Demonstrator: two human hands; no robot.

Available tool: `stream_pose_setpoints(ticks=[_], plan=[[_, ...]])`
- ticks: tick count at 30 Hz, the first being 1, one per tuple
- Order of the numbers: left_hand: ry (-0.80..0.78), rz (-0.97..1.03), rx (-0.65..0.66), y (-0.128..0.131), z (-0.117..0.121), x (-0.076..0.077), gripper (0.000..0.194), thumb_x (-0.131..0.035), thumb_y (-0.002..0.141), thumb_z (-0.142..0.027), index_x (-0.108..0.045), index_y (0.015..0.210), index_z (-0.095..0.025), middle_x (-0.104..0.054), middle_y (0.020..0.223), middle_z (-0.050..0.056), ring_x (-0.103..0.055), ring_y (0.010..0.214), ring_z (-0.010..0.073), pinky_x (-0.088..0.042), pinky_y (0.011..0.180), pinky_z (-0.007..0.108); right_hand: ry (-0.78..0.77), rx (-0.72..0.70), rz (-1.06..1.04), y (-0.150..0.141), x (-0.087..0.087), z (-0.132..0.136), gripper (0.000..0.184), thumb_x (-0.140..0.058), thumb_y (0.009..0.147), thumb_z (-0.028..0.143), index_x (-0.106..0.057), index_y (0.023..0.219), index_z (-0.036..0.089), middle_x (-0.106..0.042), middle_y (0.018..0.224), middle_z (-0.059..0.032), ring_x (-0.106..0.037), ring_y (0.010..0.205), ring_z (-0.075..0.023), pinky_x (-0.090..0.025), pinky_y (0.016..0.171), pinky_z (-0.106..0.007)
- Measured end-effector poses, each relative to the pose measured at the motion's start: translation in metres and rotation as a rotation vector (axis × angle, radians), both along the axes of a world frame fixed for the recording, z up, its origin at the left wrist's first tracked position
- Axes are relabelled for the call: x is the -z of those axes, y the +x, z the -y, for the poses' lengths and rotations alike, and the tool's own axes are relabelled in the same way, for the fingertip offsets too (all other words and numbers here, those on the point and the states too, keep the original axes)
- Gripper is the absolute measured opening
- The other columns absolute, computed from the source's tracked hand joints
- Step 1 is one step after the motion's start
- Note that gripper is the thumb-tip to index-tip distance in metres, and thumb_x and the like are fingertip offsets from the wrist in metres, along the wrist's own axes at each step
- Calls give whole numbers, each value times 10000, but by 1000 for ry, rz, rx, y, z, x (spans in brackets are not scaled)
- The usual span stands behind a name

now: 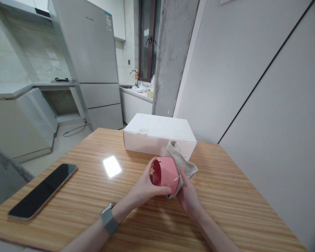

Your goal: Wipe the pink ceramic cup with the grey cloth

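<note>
A slim, rectangular smartphone with a black screen (43, 192) was laid near the left edge of the striped wood-grain bench (233, 196), and a closed white cardboard box (160, 126) was set toward its far edge. Beyond, a tall silver-grey refrigerator (94, 52) was seen, and a curved chrome tap (137, 76) was mounted near a brown-framed window (150, 42), flanked by a rough grey concrete pillar (172, 52).
</note>
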State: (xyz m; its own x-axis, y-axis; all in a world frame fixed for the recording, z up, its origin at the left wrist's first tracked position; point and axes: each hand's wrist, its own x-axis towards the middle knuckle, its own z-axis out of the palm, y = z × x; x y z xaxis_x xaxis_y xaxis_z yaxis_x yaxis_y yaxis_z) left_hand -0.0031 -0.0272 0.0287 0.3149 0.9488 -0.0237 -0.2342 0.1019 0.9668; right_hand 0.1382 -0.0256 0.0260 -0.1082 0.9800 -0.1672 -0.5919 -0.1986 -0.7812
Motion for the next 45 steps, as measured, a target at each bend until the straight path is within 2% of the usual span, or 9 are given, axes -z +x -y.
stream_pose_setpoints(ticks=[2, 6, 15, 20, 24, 28, 35, 40, 45], plan=[[50, -76, -35, 0, 1, -2, 1121, -857, 497, -179, -191, 1392, -287, -528, 1254, 119, -623, 941, 224, -511, 788, 339, -12, -3, -35, 3, -2, 0, 508, -682, 701, 579, -700, 1017, 182, -722, 1026, -73, -638, 1041, -271, -506, 897, -382], [118, -215, -153, 0, 0, -2, 1027, -880, 432, -187, -334, 1295, -294, -444, 1335, 106, -619, 943, 230, -529, 772, 348, -5, -53, -69, 5, -7, 0, 510, -699, 703, 559, -695, 1040, 177, -718, 1045, -66, -626, 1062, -257, -489, 919, -353], [-81, -65, -273, -4, -10, -2, 1022, -884, 446, -320, -330, 1302, -249, -534, 1183, 116, -659, 804, 217, -539, 672, 332, -10, -62, -16, 4, 3, 3, 468, -742, 676, 522, -718, 998, 184, -724, 1029, -47, -675, 944, -226, -540, 808, -274], [166, -116, -326, -6, -11, 1, 1032, -869, 476, -273, -315, 1347, -253, -479, 1289, 117, -566, 1096, 285, -491, 901, 403, -46, -74, -42, 3, -1, 8, 468, -722, 695, 530, -707, 1015, 190, -734, 989, -50, -687, 901, -229, -551, 768, -299], [354, -259, -385, -5, -9, 9, 1099, -847, 520, -256, -227, 1427, -275, -373, 1396, 112, -410, 1272, 314, -384, 1034, 452, -58, -73, -143, 3, -7, 8, 419, -668, 768, 485, -679, 1073, 198, -717, 1053, -46, -663, 982, -232, -521, 863, -341], [460, -333, -368, -4, -7, 11, 1133, -820, 570, -224, -119, 1457, -295, -357, 1402, 103, -392, 1284, 298, -344, 1061, 476, -85, -80, -217, 6, -10, 2, 414, -601, 821, 473, -655, 1119, 191, -699, 1102, -54, -639, 1039, -244, -481, 931, -381], [742, -470, -299, -4, -2, -3, 1030, -837, 522, -225, -298, 1397, -288, -372, 1342, 77, -373, 1268, 289, -342, 1073, 462, -140, -34, -289, 11, -11, -3, 374, -555, 865, 395, -647, 1118, 136, -700, 1096, -77, -639, 1039, -225, -458, 965, -348], [812, -499, -204, -5, 1, -6, 946, -823, 542, -246, -351, 1362, -274, -366, 1336, 80, -365, 1265, 284, -370, 1055, 432, -157, 30, -287, 14, -11, -6, 310, -560, 860, 367, -680, 1020, 130, -725, 1014, -90, -669, 967, -242, -488, 930, -379], [786, -480, -127, -6, 2, -3, 998, -846, 499, -276, -351, 1365, -289, -425, 1276, 69, -441, 1193, 277, -407, 1012, 431, -207, 137, -253, 28, -15, -16, 251, -518, 881, 292, -678, 974, 123, -745, 902, -100, -685, 934, -250, -521, 889, -397]])
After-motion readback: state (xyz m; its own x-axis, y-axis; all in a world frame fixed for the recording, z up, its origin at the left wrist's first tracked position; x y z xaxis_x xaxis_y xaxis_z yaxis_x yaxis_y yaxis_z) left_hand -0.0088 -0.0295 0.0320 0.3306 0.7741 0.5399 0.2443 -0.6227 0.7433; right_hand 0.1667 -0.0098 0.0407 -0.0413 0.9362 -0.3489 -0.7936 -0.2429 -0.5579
